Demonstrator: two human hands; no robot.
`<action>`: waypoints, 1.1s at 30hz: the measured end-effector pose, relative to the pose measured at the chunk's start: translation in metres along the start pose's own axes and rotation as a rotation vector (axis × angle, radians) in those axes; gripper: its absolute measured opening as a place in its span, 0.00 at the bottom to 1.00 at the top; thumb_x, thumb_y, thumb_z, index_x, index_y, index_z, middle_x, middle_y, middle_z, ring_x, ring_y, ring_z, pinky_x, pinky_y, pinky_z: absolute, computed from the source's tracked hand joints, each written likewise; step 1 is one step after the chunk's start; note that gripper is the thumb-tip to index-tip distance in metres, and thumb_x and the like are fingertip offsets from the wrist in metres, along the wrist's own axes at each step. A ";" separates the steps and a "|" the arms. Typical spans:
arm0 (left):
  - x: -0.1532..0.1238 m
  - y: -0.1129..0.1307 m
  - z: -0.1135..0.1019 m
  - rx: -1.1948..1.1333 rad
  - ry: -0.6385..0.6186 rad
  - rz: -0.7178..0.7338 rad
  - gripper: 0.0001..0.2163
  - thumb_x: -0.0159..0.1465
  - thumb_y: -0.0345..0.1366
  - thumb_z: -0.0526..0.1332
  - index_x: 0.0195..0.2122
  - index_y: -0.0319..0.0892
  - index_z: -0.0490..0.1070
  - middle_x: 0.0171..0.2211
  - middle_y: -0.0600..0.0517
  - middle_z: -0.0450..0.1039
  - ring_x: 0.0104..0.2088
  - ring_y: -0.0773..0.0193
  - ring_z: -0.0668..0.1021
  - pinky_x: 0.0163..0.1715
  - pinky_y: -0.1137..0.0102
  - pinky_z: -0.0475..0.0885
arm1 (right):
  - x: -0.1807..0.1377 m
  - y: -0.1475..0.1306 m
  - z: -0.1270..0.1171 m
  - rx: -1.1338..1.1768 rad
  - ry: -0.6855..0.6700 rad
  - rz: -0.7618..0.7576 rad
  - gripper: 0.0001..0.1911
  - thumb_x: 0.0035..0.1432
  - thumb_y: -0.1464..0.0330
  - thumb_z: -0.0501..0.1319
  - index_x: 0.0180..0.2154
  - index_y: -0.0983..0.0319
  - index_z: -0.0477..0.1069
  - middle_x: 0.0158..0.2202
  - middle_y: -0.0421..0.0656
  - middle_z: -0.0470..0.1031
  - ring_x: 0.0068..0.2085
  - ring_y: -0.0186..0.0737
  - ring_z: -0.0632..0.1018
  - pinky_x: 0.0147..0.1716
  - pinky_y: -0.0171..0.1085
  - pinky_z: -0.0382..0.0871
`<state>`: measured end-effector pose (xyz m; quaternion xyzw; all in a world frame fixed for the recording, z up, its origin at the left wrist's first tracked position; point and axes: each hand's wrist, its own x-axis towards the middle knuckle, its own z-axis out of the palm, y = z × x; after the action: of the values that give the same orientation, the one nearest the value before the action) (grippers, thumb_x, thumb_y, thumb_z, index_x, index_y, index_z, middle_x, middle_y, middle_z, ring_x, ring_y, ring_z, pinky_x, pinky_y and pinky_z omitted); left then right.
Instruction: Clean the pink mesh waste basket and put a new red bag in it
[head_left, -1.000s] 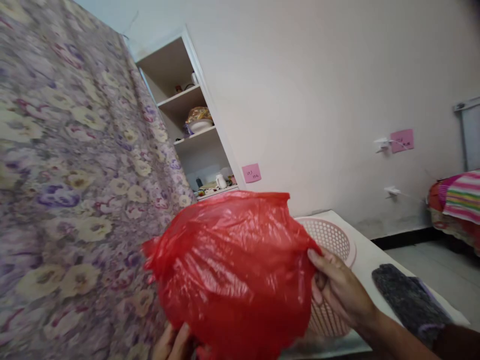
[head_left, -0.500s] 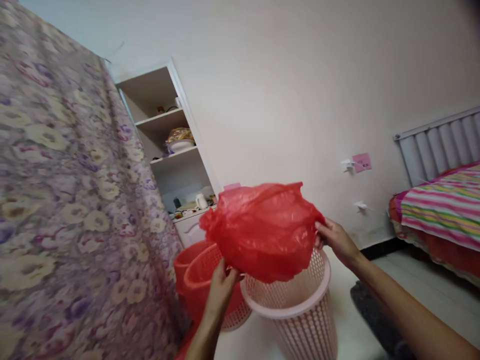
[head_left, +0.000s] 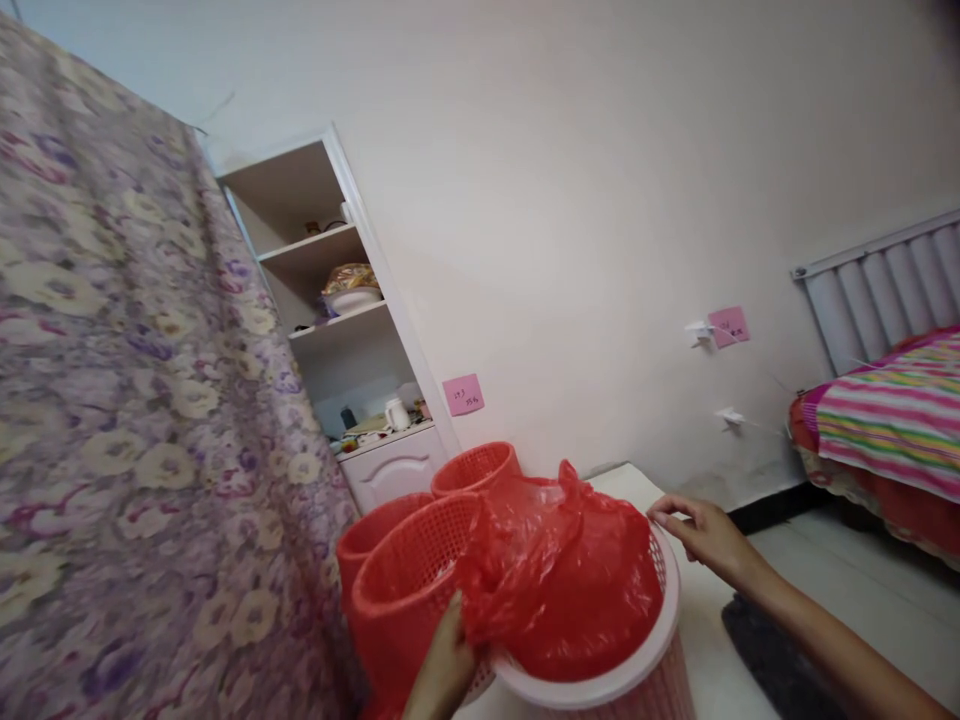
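A red plastic bag (head_left: pixel 570 590) lies pushed down into the mouth of a pale pink mesh basket (head_left: pixel 660 650). My left hand (head_left: pixel 448 665) grips the bag's edge at the basket's near-left rim. At the basket's far-right rim, my right hand (head_left: pixel 701 530) pinches the bag's other edge, fingers curled on the plastic. Three red mesh baskets (head_left: pixel 405 590) stand close together just left of the pink one.
A flowered curtain (head_left: pixel 142 400) hangs along the left. White shelves (head_left: pixel 337 330) with a bowl and small items stand at the back. A striped bed (head_left: pixel 892 420) and a radiator are at the right. A dark mat (head_left: pixel 772 660) lies on the floor.
The red bag, held up in the air before, has come down into the pink basket. Both hands dropped with it to the rim.
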<state>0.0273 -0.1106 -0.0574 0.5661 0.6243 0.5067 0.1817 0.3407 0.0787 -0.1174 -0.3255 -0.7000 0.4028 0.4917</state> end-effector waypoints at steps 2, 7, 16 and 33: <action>-0.002 0.000 -0.002 0.023 -0.042 0.006 0.17 0.49 0.41 0.69 0.41 0.43 0.79 0.50 0.43 0.78 0.57 0.43 0.72 0.62 0.52 0.61 | -0.001 -0.004 -0.001 -0.057 0.046 -0.004 0.16 0.59 0.57 0.55 0.38 0.61 0.74 0.37 0.43 0.79 0.22 0.35 0.72 0.25 0.39 0.68; -0.006 -0.011 -0.025 -0.053 -0.019 -0.054 0.32 0.51 0.54 0.67 0.55 0.43 0.70 0.58 0.40 0.71 0.59 0.46 0.71 0.61 0.52 0.63 | -0.005 -0.042 -0.005 -0.160 0.098 -0.071 0.15 0.60 0.62 0.54 0.44 0.59 0.73 0.37 0.44 0.80 0.30 0.40 0.76 0.34 0.41 0.71; -0.009 0.044 -0.013 0.288 0.009 0.168 0.21 0.63 0.50 0.58 0.54 0.48 0.71 0.58 0.46 0.69 0.61 0.51 0.68 0.63 0.55 0.59 | 0.012 -0.077 0.025 -0.403 -0.241 -0.324 0.16 0.63 0.63 0.51 0.45 0.58 0.75 0.46 0.46 0.80 0.44 0.48 0.79 0.44 0.43 0.69; 0.035 0.024 0.025 -0.028 -0.230 -0.062 0.22 0.62 0.52 0.55 0.50 0.41 0.70 0.35 0.51 0.71 0.35 0.61 0.73 0.36 0.67 0.67 | 0.035 -0.056 0.040 -0.036 -0.247 -0.124 0.25 0.42 0.74 0.51 0.40 0.61 0.78 0.40 0.43 0.81 0.41 0.41 0.79 0.43 0.38 0.69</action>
<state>0.0493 -0.0722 -0.0352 0.5984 0.6092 0.4414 0.2755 0.2891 0.0726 -0.0605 -0.2384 -0.7812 0.3961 0.4195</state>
